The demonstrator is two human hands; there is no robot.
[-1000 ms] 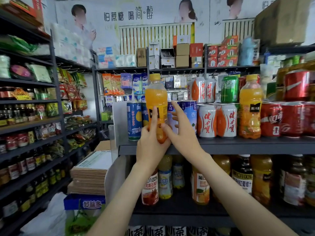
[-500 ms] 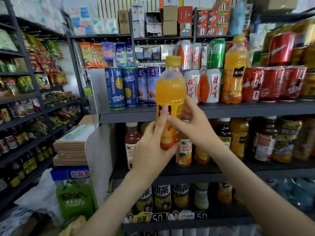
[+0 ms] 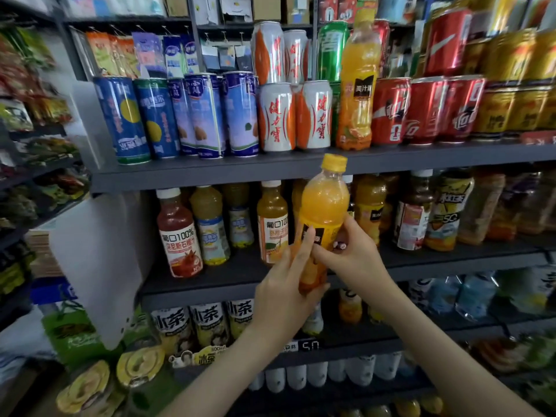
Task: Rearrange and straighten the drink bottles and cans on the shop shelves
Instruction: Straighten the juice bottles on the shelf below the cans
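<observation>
change: orange juice bottle [image 3: 323, 212] was up level with the top can shelf [image 3: 210, 173] a second ago; now it is lower, in front of the middle bottle shelf [image 3: 451, 261], cap just overlapping the top shelf's front edge. view has also dropped.
meaning: judged as a move from the can row down to the juice row, where like bottles stand. not yet set down; bottle is in the air, slightly tilted, base toward the camera.
left hand: left hand [image 3: 282, 299] wraps the lower body from the left, index finger laid up across the black label. grip closed on the bottle.
right hand: right hand [image 3: 350, 251] pinches the label zone from the right, thumb in front. grip also closed on the bottle.
target spot: likely the gap right of the white-capped juice bottle [image 3: 272, 221], beside the similar orange bottles behind; a guess.
leftover: second orange bottle [image 3: 358, 82] stands among the cans on the top shelf, between white-and-orange cans [image 3: 296, 115] and red cola cans [image 3: 427, 111]; probably next to go.
readable, held bottle: black label mostly covered by fingers, text unreadable.
readable, top shelf: "美汁源" on the second orange bottle; "健力宝" on white-and-orange cans; blue cans [image 3: 162, 115] too blurred.
readable, middle shelf: red juice bottle [image 3: 179, 233] reads "葡口100%".
readable, lower shelf: "冰茶" on iced tea bottles [image 3: 207, 322]; price tag [image 3: 310, 345] shows "50".
</observation>
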